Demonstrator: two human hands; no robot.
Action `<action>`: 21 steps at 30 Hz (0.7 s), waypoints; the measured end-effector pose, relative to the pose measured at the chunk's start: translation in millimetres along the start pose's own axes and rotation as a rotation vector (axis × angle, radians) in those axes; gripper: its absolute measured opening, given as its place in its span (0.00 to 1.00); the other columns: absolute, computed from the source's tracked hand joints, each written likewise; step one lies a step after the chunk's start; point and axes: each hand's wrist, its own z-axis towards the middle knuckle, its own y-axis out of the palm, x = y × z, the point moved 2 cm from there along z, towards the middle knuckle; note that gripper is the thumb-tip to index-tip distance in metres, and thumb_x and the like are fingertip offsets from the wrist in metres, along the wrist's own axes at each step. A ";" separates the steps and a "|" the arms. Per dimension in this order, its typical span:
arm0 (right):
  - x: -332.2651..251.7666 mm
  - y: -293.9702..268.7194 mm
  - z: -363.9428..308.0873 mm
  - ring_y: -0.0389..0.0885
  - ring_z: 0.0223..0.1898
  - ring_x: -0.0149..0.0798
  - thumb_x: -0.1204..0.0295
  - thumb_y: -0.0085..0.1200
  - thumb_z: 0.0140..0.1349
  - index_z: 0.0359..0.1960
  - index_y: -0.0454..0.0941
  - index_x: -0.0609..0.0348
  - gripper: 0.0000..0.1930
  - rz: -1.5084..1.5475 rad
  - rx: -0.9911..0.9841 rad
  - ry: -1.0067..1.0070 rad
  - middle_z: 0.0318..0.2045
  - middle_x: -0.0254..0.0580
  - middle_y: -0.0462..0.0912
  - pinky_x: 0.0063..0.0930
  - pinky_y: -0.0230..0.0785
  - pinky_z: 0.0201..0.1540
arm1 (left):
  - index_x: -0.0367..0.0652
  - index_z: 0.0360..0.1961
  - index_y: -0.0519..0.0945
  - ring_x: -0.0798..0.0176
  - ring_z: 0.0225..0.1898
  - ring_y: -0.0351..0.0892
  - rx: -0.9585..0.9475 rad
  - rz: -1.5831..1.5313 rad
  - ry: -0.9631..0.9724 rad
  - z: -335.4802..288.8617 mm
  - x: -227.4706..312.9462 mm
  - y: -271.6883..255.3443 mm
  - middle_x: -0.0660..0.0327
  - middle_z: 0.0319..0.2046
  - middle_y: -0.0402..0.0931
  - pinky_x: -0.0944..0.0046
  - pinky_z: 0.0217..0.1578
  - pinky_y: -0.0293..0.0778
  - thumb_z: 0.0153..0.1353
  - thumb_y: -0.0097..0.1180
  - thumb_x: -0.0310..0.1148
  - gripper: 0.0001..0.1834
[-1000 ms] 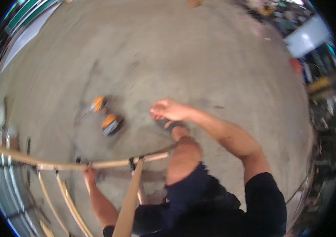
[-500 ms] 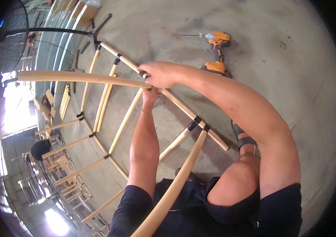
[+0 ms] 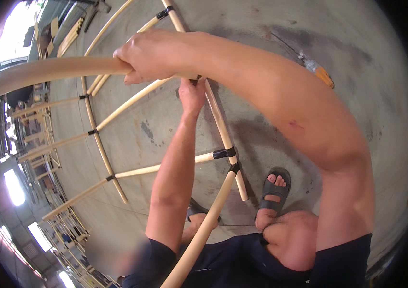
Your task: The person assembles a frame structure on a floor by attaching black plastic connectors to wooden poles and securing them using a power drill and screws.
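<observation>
My right hand (image 3: 149,57) is closed around a thick cream pipe (image 3: 65,71) that runs off to the left. Below its inner end, my left hand (image 3: 192,96) is closed at a black joint (image 3: 195,80), mostly hidden by fingers and the right wrist. That joint sits on the long rail (image 3: 218,115) of a cream pipe frame. Farther down the rail, a black connector (image 3: 223,153) holds a crosspiece (image 3: 139,170). Just below it, another black connector (image 3: 234,167) carries a pipe (image 3: 204,225) rising toward me, past my left upper arm.
An orange power drill (image 3: 325,77) with a long bit lies on the concrete floor, partly behind my right forearm. The frame's second rail (image 3: 99,144) lies at left with several pipes joined. My sandalled foot (image 3: 275,189) stands beside the near rail end. Shelving and more frames fill the left.
My right hand has moved off the rail joint and onto the thick pipe. My left hand remains at the joint. The view has shifted, and my arm now covers part of the drill.
</observation>
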 end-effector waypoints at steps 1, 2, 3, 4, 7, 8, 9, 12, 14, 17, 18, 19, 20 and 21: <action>4.5 2.3 -2.8 0.87 0.45 0.50 0.55 0.62 0.63 0.49 0.81 0.55 0.20 -0.041 0.004 -0.011 0.40 0.46 0.88 0.46 0.78 0.51 | 0.39 0.49 0.81 0.46 0.41 0.85 0.056 -0.136 -0.166 -6.5 15.3 3.6 0.49 0.43 0.86 0.51 0.45 0.78 0.61 0.70 0.38 0.20; 7.7 1.8 -3.9 0.87 0.45 0.50 0.55 0.62 0.63 0.49 0.81 0.55 0.20 -0.037 -0.021 -0.027 0.40 0.46 0.88 0.46 0.78 0.51 | 0.38 0.45 0.82 0.46 0.40 0.85 0.117 -0.265 -0.331 -11.1 26.3 5.0 0.50 0.42 0.86 0.51 0.44 0.78 0.60 0.71 0.37 0.17; 7.4 -3.8 -2.4 0.87 0.45 0.49 0.58 0.61 0.63 0.49 0.82 0.55 0.19 -0.073 0.062 0.001 0.41 0.46 0.88 0.46 0.78 0.51 | 0.37 0.40 0.83 0.47 0.41 0.84 0.167 -0.494 -0.413 -12.0 30.5 5.2 0.52 0.40 0.84 0.51 0.45 0.77 0.57 0.72 0.33 0.15; 6.5 -8.0 -1.6 0.87 0.46 0.49 0.61 0.60 0.63 0.50 0.83 0.55 0.17 -0.105 0.147 0.032 0.41 0.46 0.88 0.47 0.79 0.51 | 0.37 0.40 0.83 0.47 0.41 0.84 0.190 -0.488 -0.431 -12.7 27.5 7.6 0.52 0.40 0.84 0.51 0.45 0.77 0.57 0.72 0.33 0.15; 7.5 -15.8 -2.2 0.88 0.42 0.50 0.61 0.60 0.63 0.46 0.83 0.58 0.16 -0.044 0.135 0.061 0.37 0.49 0.88 0.47 0.80 0.48 | 0.38 0.43 0.82 0.46 0.44 0.78 0.319 -0.182 -0.288 -11.4 31.0 12.8 0.52 0.39 0.78 0.51 0.48 0.73 0.55 0.72 0.31 0.16; 10.8 -13.6 -3.2 0.88 0.42 0.50 0.61 0.60 0.63 0.46 0.83 0.58 0.16 -0.047 0.129 0.057 0.37 0.49 0.88 0.47 0.80 0.48 | 0.38 0.43 0.82 0.46 0.44 0.78 0.324 -0.185 -0.292 -10.6 37.9 16.3 0.52 0.39 0.78 0.51 0.48 0.73 0.55 0.72 0.31 0.16; 13.4 -10.0 -4.5 0.88 0.41 0.50 0.60 0.61 0.63 0.45 0.83 0.59 0.16 -0.077 0.166 0.022 0.36 0.50 0.88 0.47 0.80 0.47 | 0.38 0.43 0.82 0.45 0.44 0.77 0.308 -0.135 -0.300 -10.0 44.2 18.7 0.51 0.39 0.77 0.49 0.48 0.73 0.56 0.71 0.31 0.16; 10.0 -7.1 -7.9 0.88 0.39 0.51 0.60 0.61 0.63 0.44 0.83 0.60 0.17 -0.100 0.225 -0.009 0.35 0.50 0.88 0.46 0.81 0.44 | 0.38 0.41 0.80 0.41 0.44 0.75 0.313 -0.103 -0.262 -8.6 44.8 22.8 0.49 0.38 0.75 0.45 0.46 0.72 0.58 0.68 0.33 0.14; 9.5 -3.8 -10.6 0.88 0.39 0.52 0.59 0.61 0.63 0.44 0.83 0.60 0.17 -0.085 0.249 0.000 0.34 0.50 0.88 0.46 0.81 0.44 | 0.38 0.42 0.80 0.40 0.43 0.76 0.327 -0.025 -0.154 -7.8 43.1 23.6 0.48 0.37 0.75 0.45 0.45 0.72 0.59 0.67 0.36 0.15; 9.5 -0.2 -14.4 0.88 0.38 0.53 0.59 0.62 0.62 0.44 0.83 0.59 0.17 -0.076 0.340 0.059 0.33 0.50 0.88 0.47 0.81 0.43 | 0.39 0.39 0.81 0.40 0.40 0.78 0.422 -0.097 -0.192 -8.6 37.2 26.5 0.48 0.35 0.77 0.45 0.43 0.73 0.59 0.67 0.38 0.14; 6.3 1.0 -15.4 0.88 0.38 0.52 0.58 0.62 0.62 0.45 0.83 0.59 0.18 -0.051 0.332 0.035 0.33 0.50 0.88 0.47 0.81 0.44 | 0.39 0.39 0.81 0.40 0.40 0.78 0.417 -0.094 -0.194 -9.5 32.4 24.0 0.48 0.35 0.77 0.45 0.43 0.73 0.59 0.67 0.38 0.14; 4.2 0.0 -17.4 0.88 0.39 0.52 0.58 0.62 0.62 0.46 0.83 0.60 0.18 -0.032 0.325 0.016 0.33 0.50 0.88 0.47 0.81 0.45 | 0.39 0.37 0.82 0.40 0.38 0.79 0.394 -0.128 -0.175 -9.3 27.1 21.4 0.48 0.34 0.79 0.45 0.41 0.74 0.58 0.67 0.38 0.14; 2.7 -2.0 -18.3 0.88 0.39 0.52 0.58 0.62 0.62 0.46 0.83 0.60 0.18 -0.034 0.326 0.024 0.33 0.50 0.88 0.47 0.81 0.45 | 0.39 0.35 0.83 0.41 0.36 0.80 0.370 -0.162 -0.154 -8.4 22.8 19.5 0.48 0.32 0.80 0.46 0.39 0.75 0.57 0.68 0.39 0.13; 0.3 -3.7 -18.2 0.88 0.40 0.52 0.57 0.62 0.62 0.46 0.83 0.59 0.19 0.006 0.281 0.005 0.34 0.51 0.88 0.48 0.80 0.46 | 0.39 0.35 0.83 0.41 0.36 0.80 0.362 -0.166 -0.151 -6.5 20.6 19.5 0.48 0.32 0.80 0.46 0.39 0.75 0.57 0.68 0.39 0.13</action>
